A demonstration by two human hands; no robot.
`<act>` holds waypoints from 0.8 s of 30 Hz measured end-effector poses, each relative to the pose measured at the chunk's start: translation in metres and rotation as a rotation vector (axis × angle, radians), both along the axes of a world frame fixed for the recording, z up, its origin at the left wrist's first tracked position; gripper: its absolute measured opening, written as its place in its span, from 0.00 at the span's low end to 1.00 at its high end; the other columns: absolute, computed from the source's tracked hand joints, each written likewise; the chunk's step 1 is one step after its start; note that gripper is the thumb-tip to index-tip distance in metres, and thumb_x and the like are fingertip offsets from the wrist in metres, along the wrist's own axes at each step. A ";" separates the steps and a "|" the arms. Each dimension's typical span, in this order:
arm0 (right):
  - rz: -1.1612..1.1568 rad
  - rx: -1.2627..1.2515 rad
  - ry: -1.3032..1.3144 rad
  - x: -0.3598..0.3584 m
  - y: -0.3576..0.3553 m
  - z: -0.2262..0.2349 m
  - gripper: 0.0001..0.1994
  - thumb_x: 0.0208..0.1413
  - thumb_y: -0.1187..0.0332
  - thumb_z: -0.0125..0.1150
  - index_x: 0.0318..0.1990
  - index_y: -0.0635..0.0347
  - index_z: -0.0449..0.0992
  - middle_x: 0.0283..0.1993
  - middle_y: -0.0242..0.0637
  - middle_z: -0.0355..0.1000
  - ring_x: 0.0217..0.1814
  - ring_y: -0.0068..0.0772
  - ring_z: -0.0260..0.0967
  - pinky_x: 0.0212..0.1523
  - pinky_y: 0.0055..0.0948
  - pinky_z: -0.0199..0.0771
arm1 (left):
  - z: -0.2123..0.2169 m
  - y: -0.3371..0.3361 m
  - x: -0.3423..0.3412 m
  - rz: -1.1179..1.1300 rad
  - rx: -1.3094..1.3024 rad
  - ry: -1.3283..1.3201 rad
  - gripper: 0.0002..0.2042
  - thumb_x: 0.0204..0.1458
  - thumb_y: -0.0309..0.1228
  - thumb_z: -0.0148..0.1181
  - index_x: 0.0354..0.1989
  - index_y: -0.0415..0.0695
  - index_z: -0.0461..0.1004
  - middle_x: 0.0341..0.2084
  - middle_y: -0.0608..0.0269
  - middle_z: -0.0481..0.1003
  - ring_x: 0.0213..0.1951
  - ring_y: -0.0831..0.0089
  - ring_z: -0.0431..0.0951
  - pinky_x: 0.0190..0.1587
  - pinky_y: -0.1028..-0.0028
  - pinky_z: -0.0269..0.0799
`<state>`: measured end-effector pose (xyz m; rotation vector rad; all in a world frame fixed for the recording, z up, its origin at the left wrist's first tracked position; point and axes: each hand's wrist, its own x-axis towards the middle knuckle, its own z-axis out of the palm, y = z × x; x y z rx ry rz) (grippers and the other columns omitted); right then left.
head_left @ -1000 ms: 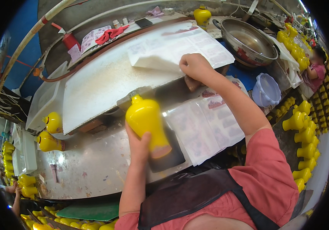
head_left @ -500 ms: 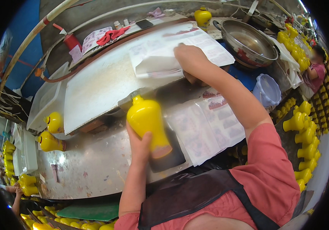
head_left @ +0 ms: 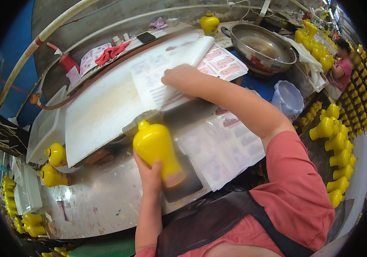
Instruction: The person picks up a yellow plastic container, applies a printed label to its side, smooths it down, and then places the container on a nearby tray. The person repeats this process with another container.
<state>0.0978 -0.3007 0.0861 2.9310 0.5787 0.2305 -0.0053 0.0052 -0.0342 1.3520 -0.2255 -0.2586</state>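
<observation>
The left hand [head_left: 149, 173] wraps its fingers around a yellow vase [head_left: 155, 147] above the tabletop's [head_left: 93, 201] near edge, hiding its underside, while the right hand [head_left: 181, 79] presses a blurred sheet [head_left: 157, 75], fingers hidden, grip unclear.

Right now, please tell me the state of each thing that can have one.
yellow vase: held by its lower body, tilted.
left hand: closed around the vase.
right hand: pressing flat on the decal sheet.
metal pan: holds liquid.
plastic bucket: upright, open.
</observation>
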 end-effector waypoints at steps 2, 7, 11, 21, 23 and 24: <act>-0.032 0.096 -0.045 -0.002 -0.008 -0.005 0.10 0.57 0.75 0.57 0.45 0.56 0.79 0.47 0.44 0.77 0.50 0.50 0.78 0.49 0.42 0.79 | 0.000 0.000 0.000 -0.001 -0.012 -0.001 0.42 0.50 0.29 0.58 0.76 0.42 0.48 0.64 0.54 0.63 0.65 0.62 0.65 0.69 0.63 0.60; -0.222 0.269 -0.441 -0.025 -0.057 0.005 0.12 0.60 0.63 0.56 0.45 0.53 0.83 0.42 0.41 0.80 0.46 0.47 0.79 0.47 0.42 0.78 | 0.001 0.001 0.001 -0.030 -0.009 0.008 0.44 0.50 0.29 0.58 0.77 0.43 0.45 0.67 0.52 0.60 0.68 0.60 0.62 0.71 0.62 0.56; -0.631 0.455 -0.424 -0.075 -0.106 0.004 0.15 0.61 0.57 0.59 0.38 0.59 0.85 0.37 0.50 0.80 0.42 0.55 0.78 0.45 0.46 0.78 | 0.003 -0.003 -0.003 0.036 0.042 -0.109 0.48 0.51 0.31 0.58 0.80 0.44 0.37 0.72 0.50 0.54 0.71 0.57 0.57 0.74 0.61 0.51; -0.631 0.319 -0.467 -0.129 -0.121 -0.058 0.13 0.59 0.69 0.59 0.51 0.52 0.80 0.44 0.46 0.77 0.40 0.53 0.78 0.40 0.46 0.79 | -0.010 0.002 -0.001 -0.014 -0.025 -0.101 0.41 0.60 0.44 0.64 0.77 0.46 0.48 0.64 0.56 0.65 0.63 0.62 0.68 0.65 0.63 0.66; -0.621 0.220 -0.332 -0.133 -0.125 -0.055 0.09 0.58 0.71 0.57 0.45 0.54 0.79 0.46 0.45 0.77 0.38 0.51 0.80 0.39 0.44 0.82 | -0.012 0.003 -0.001 -0.025 -0.043 -0.090 0.38 0.61 0.45 0.64 0.75 0.47 0.52 0.61 0.57 0.68 0.60 0.63 0.73 0.62 0.63 0.71; -0.584 0.192 -0.400 -0.135 -0.125 -0.054 0.10 0.58 0.71 0.57 0.46 0.55 0.79 0.46 0.45 0.77 0.38 0.51 0.80 0.39 0.43 0.82 | -0.012 0.003 -0.001 -0.021 -0.046 -0.093 0.37 0.61 0.44 0.64 0.74 0.46 0.53 0.60 0.58 0.69 0.59 0.63 0.74 0.60 0.63 0.72</act>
